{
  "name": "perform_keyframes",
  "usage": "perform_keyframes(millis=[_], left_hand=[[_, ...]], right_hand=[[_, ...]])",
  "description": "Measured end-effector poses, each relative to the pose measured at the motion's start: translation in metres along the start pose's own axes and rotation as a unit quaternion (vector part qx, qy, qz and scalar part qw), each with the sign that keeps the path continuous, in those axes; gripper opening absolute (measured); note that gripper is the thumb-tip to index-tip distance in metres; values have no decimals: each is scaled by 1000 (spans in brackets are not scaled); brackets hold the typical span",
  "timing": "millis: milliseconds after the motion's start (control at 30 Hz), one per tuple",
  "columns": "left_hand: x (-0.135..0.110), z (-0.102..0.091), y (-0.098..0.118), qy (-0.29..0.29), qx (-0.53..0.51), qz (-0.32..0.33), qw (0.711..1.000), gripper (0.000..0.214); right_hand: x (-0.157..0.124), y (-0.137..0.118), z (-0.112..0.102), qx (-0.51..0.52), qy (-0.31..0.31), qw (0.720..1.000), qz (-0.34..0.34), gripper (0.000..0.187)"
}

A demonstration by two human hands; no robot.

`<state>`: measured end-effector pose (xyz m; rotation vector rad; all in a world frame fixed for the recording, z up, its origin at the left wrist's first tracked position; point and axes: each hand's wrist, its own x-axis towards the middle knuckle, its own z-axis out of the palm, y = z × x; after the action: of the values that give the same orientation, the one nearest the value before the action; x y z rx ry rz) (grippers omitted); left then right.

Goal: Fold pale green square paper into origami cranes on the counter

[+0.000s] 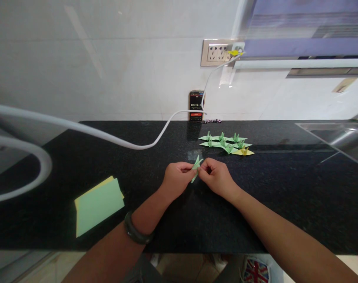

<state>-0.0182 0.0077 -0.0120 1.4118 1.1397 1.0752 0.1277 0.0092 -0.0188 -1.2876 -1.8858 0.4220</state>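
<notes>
Between my hands, just above the black countertop (179, 220), is a small folded piece of light green origami paper (196, 163) with narrow pointed ends. My left hand (178, 179) pinches it from the left, thumb and fingers closed. From the right, my right hand (216, 176) grips its edge with thumb and forefinger. The fingertips hide part of the folds. Beyond my right hand stand several finished green paper cranes (221, 137) in rows, with one yellow paper crane (244, 151) at the near right end.
A stack of green and yellow paper sheets (99, 208) lies at the left. A phone (196, 105) showing a timer leans on the wall. Its white cable (140, 147) loops across the left side from the wall socket (216, 52). A metal sink (344, 137) is at the right.
</notes>
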Motion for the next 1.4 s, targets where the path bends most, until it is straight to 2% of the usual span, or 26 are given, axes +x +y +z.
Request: perform_keyframes(millis=[100,167,333,500,667,800,867,1033,1167,1267,1400], left_hand=[[-1,1,-2,-8,18,20,1000,22],[-1,1,-1,-9,-2,6,1000,23],[1,0,5,-16,-140,-62,988,20],[-1,3,9,-29,-251,-81,964,14],[-3,1,9,-43,-193,-90,976,21],[-1,-1,8,-21,-149,-71,986,28],[0,-1,8,-14,-137,-61,989,28],[0,-1,9,-17,-153,-49,987,25],[-2,-1,10,-30,-152,-42,987,24],[-2,-2,10,-33,-151,-34,987,22],[0,-3,9,-25,-140,-23,990,21]], right_hand=[[-1,-1,2,-32,30,999,10,18],[-2,-3,2,-52,33,998,-3,17],[-1,-5,-1,-55,20,997,-57,10],[-2,-6,1,6,23,1000,-21,9],[0,-8,-4,42,7,999,-15,12],[3,-6,-9,51,-43,996,-66,13],[4,-5,-10,60,-40,995,-71,12],[4,1,-8,135,-19,991,-12,11],[3,1,-9,180,-21,983,-6,9],[4,1,-11,201,-17,979,-14,8],[5,0,-14,209,-31,975,-66,6]])
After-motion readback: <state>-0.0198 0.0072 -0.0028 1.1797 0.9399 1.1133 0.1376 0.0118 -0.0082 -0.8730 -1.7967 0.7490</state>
